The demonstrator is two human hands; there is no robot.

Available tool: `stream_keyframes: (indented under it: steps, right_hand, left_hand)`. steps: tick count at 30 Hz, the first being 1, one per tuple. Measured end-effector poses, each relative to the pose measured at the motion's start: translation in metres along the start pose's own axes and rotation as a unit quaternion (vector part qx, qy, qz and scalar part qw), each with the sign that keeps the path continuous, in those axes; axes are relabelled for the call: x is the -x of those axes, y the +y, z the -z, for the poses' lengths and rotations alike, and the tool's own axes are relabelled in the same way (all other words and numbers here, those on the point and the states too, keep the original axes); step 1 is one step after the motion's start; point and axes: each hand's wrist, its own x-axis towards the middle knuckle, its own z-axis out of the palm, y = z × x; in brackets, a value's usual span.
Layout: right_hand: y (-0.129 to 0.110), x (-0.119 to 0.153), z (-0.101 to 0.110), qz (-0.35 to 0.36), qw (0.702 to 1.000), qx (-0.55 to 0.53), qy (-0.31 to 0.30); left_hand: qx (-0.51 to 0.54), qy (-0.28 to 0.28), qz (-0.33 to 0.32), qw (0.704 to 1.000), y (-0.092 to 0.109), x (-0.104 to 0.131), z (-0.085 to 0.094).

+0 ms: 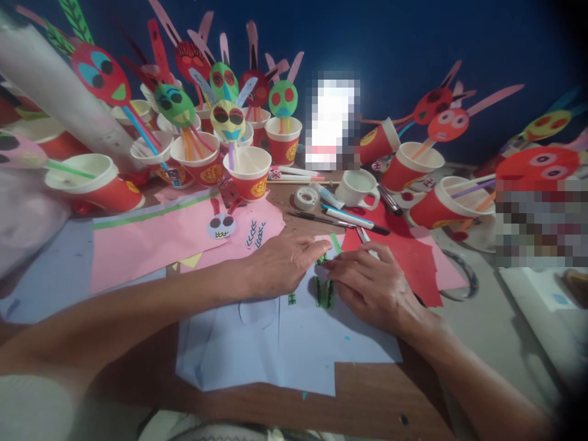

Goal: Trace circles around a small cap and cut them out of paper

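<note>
Behind our brown wooden table point(376, 398) stood a dark blue wall, and craft paper covered most of the tabletop. We worked on small green paper strips with black ink marks point(324, 289), lying on a pale blue paper sheet point(257, 355) near the table's middle. Our left hand point(280, 263) lay flat, fingers stretched and close together, pressing the sheet just beside the strips. Our right hand point(374, 285) had its fingers loosely curled, fingertips touching the strips; we could not tell whether it pinched one, since the fingers hid part of them. Two patches of the scene were blurred, one at the back and one at the right edge. Red paper cups with white insides point(250, 174) crowded the back of the table, most holding straws topped with coloured paper faces point(227, 120). A white mug point(359, 188) stood beside a roll of clear tape point(306, 198) and a black pen point(319, 217).
</note>
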Motion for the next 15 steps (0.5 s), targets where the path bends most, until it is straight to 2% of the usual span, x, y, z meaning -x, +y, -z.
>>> stream_keyframes:
  steps: [4, 6, 8, 15]
  right_hand:
    - [0.0055, 0.0011, 0.0031, -0.024, 0.995, -0.002, 0.094]
    - [0.0065, 0.0011, 0.0036, -0.033, 0.993, 0.001, 0.112]
    - [0.0056, 0.001, 0.0029, -0.038, 0.994, -0.001, 0.106]
    - [0.0009, 0.0026, -0.0048, -0.01, 1.0, 0.007, 0.014]
  left_hand:
    - [-0.011, 0.009, -0.011, 1.0, -0.0024, 0.0009, -0.0022]
    - [-0.015, 0.01, -0.011, 1.0, -0.0032, 0.0013, -0.0028]
    - [-0.017, 0.011, -0.01, 1.0, -0.0034, 0.0013, -0.003]
    - [-0.011, -0.007, 0.001, 1.0, -0.0006, -0.0001, -0.0005]
